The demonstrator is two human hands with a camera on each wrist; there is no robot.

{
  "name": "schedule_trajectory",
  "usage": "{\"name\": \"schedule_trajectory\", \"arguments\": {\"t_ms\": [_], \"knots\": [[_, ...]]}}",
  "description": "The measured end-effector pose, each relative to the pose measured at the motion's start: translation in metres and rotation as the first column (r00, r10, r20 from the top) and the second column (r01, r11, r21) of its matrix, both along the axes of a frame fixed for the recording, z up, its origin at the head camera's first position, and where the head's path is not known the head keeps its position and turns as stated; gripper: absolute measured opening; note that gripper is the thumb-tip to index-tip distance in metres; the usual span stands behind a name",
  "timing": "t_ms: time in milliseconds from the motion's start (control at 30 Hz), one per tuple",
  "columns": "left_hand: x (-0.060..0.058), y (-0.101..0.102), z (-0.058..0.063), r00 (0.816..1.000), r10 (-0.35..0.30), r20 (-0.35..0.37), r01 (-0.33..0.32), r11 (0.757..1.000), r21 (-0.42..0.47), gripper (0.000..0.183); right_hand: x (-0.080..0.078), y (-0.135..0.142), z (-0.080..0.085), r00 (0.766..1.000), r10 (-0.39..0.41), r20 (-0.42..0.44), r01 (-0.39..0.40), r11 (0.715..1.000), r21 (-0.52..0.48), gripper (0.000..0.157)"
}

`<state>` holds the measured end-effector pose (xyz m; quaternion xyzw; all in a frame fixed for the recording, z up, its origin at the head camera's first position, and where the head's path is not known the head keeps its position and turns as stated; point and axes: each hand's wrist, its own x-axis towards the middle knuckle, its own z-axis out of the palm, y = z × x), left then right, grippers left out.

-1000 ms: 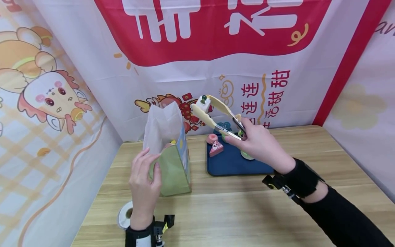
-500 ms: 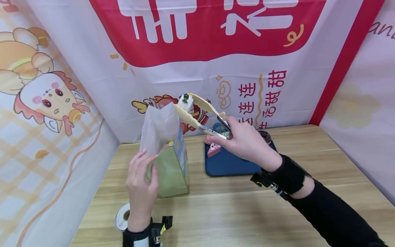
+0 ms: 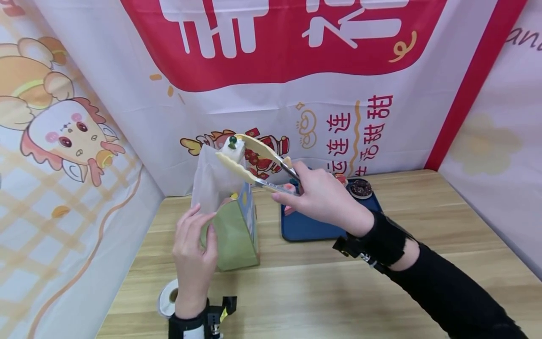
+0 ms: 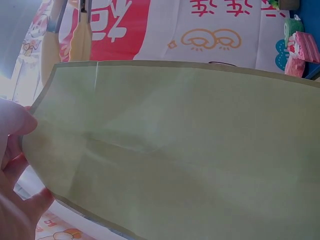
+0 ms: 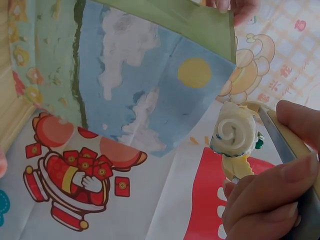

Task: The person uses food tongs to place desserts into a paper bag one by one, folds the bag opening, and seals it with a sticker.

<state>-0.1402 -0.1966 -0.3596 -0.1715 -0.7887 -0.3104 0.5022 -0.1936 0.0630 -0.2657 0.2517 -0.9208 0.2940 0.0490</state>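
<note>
My right hand (image 3: 328, 195) grips a pair of tongs (image 3: 234, 168) with cream-coloured tips and metal arms. Between the tips sits a small white toy cake (image 3: 234, 149) with a green topping; its white swirled side (image 5: 234, 130) faces the right wrist view. The tongs' tips hang over the open top of a green paper bag (image 3: 235, 240) with a white lining. My left hand (image 3: 195, 256) pinches the bag's near left edge between thumb and fingers. Something yellow and pinkish shows inside the bag; the rest of the contents are hidden.
A dark blue tray (image 3: 306, 231) lies right of the bag, partly under my right hand. It bears a dark sprinkled doughnut (image 3: 361, 188) and several other toy sweets. A white tape roll (image 3: 167, 301) lies beside my left wrist. A printed cloth backdrop (image 3: 262, 108) stands behind the table.
My right hand has carried the tongs and the white toy cake leftward, from above the gap between tray and bag to over the bag's mouth. The left hand stays at the bag's edge.
</note>
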Motion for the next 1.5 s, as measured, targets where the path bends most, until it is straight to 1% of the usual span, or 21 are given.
{"name": "schedule_trajectory", "arguments": {"t_ms": [100,200,300,367,467,800,900,967,1033,1100,1200,1367,1433,1500], "knots": [[-0.001,0.000,0.000,1.000,0.000,-0.002,0.000,1.000,0.001,0.017,0.001,-0.005,0.000,1.000,0.023,0.009,-0.023,1.000,-0.002,0.071],[-0.002,0.000,-0.001,1.000,-0.004,-0.017,0.004,1.000,0.005,0.017,0.001,-0.008,0.000,0.999,0.038,0.014,-0.038,0.999,-0.005,0.063],[-0.004,-0.001,-0.002,0.999,-0.007,-0.036,0.007,1.000,0.008,0.018,0.000,-0.011,-0.001,0.999,0.045,-0.007,-0.045,0.999,0.011,0.053],[-0.005,-0.001,-0.003,0.999,-0.008,-0.047,0.008,1.000,0.010,0.018,0.000,-0.012,-0.002,0.999,0.048,-0.022,-0.047,0.999,0.025,0.049],[-0.005,-0.001,-0.004,0.999,-0.005,-0.045,0.006,1.000,0.008,0.018,0.000,-0.015,-0.004,0.999,0.044,-0.023,-0.043,0.998,0.049,0.046],[-0.008,0.003,-0.004,0.999,-0.024,-0.029,0.023,1.000,-0.003,0.018,0.001,-0.019,-0.007,1.000,-0.001,0.018,-0.001,0.996,0.092,0.051],[-0.006,-0.001,-0.004,0.999,-0.017,-0.036,0.017,1.000,0.002,0.018,-0.001,-0.025,-0.009,1.000,0.022,0.007,-0.023,0.995,0.101,0.057],[-0.005,-0.003,-0.004,0.999,-0.009,-0.048,0.009,1.000,0.013,0.018,-0.002,-0.030,-0.009,0.999,0.038,0.001,-0.037,0.993,0.113,0.063],[-0.004,-0.005,-0.005,0.998,0.001,-0.056,0.000,1.000,0.017,0.018,-0.003,-0.033,-0.010,0.999,0.031,-0.007,-0.030,0.991,0.132,0.069],[-0.005,-0.005,-0.005,0.998,0.002,-0.056,-0.001,1.000,0.016,0.018,-0.003,-0.033,-0.009,1.000,0.006,-0.004,-0.006,0.990,0.138,0.070],[-0.008,-0.003,-0.007,0.998,-0.012,-0.057,0.013,1.000,0.014,0.018,-0.003,-0.030,-0.009,1.000,-0.019,0.005,0.018,0.992,0.125,0.066],[-0.007,-0.003,-0.006,0.998,-0.013,-0.068,0.014,1.000,0.015,0.018,-0.002,-0.022,-0.011,1.000,-0.004,0.005,0.003,0.997,0.081,0.052],[-0.006,-0.003,-0.006,0.997,-0.013,-0.072,0.014,1.000,0.015,0.018,-0.003,-0.018,-0.012,1.000,-0.006,-0.001,0.006,0.998,0.064,0.050],[-0.006,-0.002,-0.006,0.997,-0.014,-0.075,0.015,1.000,0.015,0.017,-0.003,-0.012,-0.013,1.000,-0.013,0.011,0.013,0.999,0.042,0.052]]}}
